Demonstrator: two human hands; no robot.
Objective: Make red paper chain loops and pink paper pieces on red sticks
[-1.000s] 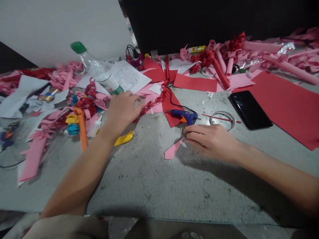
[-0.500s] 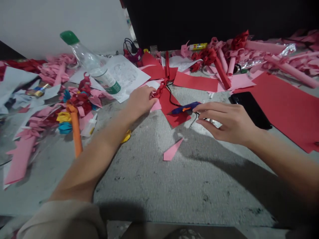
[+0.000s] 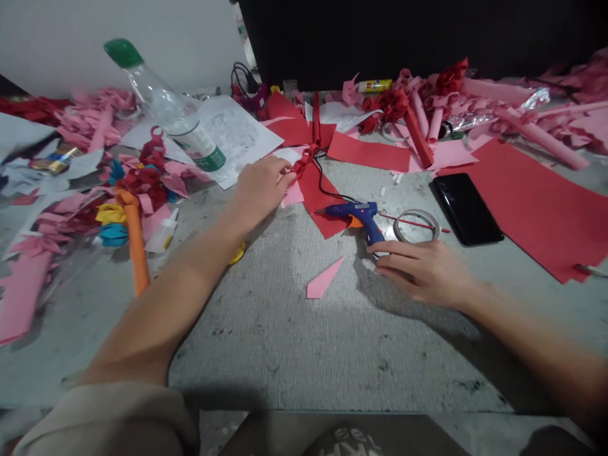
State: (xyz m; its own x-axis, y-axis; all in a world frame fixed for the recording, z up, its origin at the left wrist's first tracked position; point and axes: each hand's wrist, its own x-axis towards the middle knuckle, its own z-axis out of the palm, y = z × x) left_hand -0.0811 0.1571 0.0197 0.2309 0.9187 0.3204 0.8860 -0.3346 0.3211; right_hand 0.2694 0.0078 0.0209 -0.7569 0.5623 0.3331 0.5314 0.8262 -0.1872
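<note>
My left hand (image 3: pixel 262 187) is closed on a red curled paper flower (image 3: pixel 303 163) at the far end of a red paper strip (image 3: pixel 323 196); its fingertips partly cover the flower. A blue hot glue gun (image 3: pixel 356 214) with an orange trigger lies on its side, nozzle pointing left over the red strip. Beside the end of its handle is my right hand (image 3: pixel 420 269), fingers loosely extended and a little apart; whether the fingertips touch the handle is hard to see. In front of the glue gun a small pointed pink paper piece (image 3: pixel 325 278) lies flat on the grey table.
A tape roll (image 3: pixel 417 226) and black phone (image 3: pixel 468 209) lie right of the glue gun, near large red sheets (image 3: pixel 546 202). A green-capped bottle (image 3: pixel 173 114) leans at back left. Paper flowers, an orange paper tube (image 3: pixel 135 247) and pink scraps crowd the left and back.
The glue gun has come down from a tilted hold to lying flat, its handle toward me. My right hand has moved down and nearer. My left hand stays at the red flower.
</note>
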